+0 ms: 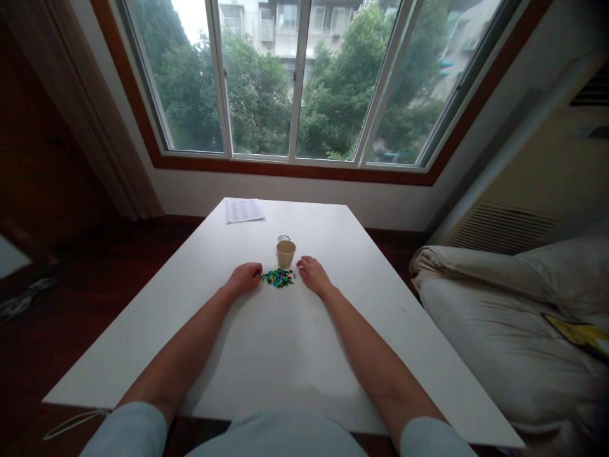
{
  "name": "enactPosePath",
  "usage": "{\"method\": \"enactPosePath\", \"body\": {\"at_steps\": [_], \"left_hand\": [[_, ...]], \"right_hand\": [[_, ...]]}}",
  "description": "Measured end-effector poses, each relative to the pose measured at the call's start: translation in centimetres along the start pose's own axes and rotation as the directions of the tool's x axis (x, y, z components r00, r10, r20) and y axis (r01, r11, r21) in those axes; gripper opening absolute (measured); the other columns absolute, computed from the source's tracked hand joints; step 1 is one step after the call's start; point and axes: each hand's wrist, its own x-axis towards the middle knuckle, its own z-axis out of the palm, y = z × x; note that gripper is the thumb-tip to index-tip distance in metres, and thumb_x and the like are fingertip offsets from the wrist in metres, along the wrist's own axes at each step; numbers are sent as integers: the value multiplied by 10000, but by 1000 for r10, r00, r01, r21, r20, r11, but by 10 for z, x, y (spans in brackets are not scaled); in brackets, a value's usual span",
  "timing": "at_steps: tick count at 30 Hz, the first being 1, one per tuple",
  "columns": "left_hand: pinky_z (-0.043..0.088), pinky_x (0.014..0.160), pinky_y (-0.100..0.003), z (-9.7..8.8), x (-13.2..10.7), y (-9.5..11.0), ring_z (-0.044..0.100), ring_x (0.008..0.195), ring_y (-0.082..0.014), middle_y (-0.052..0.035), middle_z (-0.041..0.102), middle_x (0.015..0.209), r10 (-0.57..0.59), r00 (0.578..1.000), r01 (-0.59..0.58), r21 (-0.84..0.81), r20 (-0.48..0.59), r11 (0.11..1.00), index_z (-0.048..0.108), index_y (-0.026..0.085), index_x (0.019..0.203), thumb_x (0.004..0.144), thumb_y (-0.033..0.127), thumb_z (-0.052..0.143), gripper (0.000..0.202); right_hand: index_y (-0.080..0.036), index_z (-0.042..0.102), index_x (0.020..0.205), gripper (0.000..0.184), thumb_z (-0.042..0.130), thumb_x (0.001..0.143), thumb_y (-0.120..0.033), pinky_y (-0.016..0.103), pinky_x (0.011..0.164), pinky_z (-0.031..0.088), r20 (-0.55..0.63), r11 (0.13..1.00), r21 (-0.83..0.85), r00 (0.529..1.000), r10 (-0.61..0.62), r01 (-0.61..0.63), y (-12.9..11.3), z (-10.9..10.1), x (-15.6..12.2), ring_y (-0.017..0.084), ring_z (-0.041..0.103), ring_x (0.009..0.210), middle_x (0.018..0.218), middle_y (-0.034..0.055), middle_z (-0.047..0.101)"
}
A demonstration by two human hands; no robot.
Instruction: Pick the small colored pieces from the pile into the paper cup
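Observation:
A heap of small, shiny pieces (278, 278) in green, blue, red and yellow lies on the white table (280, 336). Directly behind it stands an upright tan paper cup (286, 254), its inside not visible to the bottom. My left hand (246, 277) rests at the heap's left edge, fingers curled in, with nothing seen in them. To the right of the cup and heap, my right hand (313, 273) lies on the tabletop with its fingers loosely bent and slightly apart. No held thing shows there. The pieces are too small to name.
A thin dark loop (283, 238) lies just behind the cup. Printed paper sheets (244, 211) sit at the table's far left corner. Beyond the far edge is a window (292, 82). A cushioned seat with a pale cover (476, 317) stands close on the right.

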Motion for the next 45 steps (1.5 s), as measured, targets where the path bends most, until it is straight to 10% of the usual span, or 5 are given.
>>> {"method": "enactPosePath", "body": {"at_steps": [18,31,45], "left_hand": [[358,669,-268,1,-2,19,622,815,-186,-39,703,901,-88,996,88,6,-3,996,649,262,1038,988,431,402,304],[445,863,-279,5,1,16,627,1035,-197,-35,711,1142,-4,1000,2,-122,-20,992,711,269,1113,943,294,464,301],[426,735,-246,-1,0,10,563,762,-146,-8,637,849,161,986,-146,-224,51,964,724,244,1100,829,424,639,336]], "right_hand": [[-193,619,1087,217,533,894,-142,316,956,391,20,999,-21,999,-29,29,-25,-7,-2,213,506,1100,1162,86,607],[-228,717,1055,292,495,919,-96,314,946,407,42,995,35,995,-93,91,-26,-12,-1,201,526,1039,1082,68,631],[-212,719,1050,229,533,924,-168,306,915,426,34,990,107,995,-98,94,-26,-8,0,189,543,1008,1020,64,636]]}}
